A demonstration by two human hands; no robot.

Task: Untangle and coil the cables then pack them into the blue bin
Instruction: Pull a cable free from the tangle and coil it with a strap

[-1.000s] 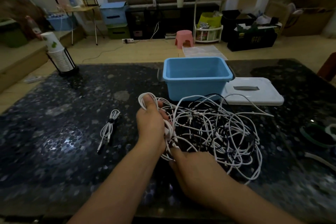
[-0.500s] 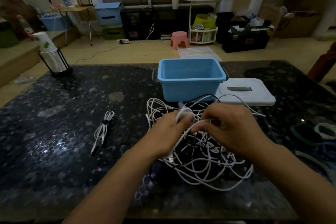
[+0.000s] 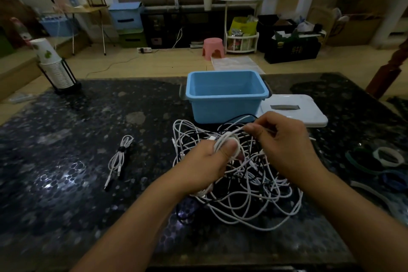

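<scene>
- Cables (image 3: pixel 249 185) are piled in a tangle at frame centre, just below the empty bin (image 3: pixel 223 106).
- White loops are gripped by the left hand (image 3: pixel 207 161), thumb pressed on top.
- One strand is pinched by the right hand (image 3: pixel 284 146) fingertips.

White and black cables (image 3: pixel 242 185), blue bin (image 3: pixel 223 104), black speckled table (image 3: pixel 66 161).

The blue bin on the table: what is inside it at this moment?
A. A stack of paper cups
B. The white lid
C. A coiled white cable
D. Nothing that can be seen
D: the blue bin shows only bare inner walls and floor, while the tangle lies in front of it, the lid beside it, and one tied cable to the left.
</scene>
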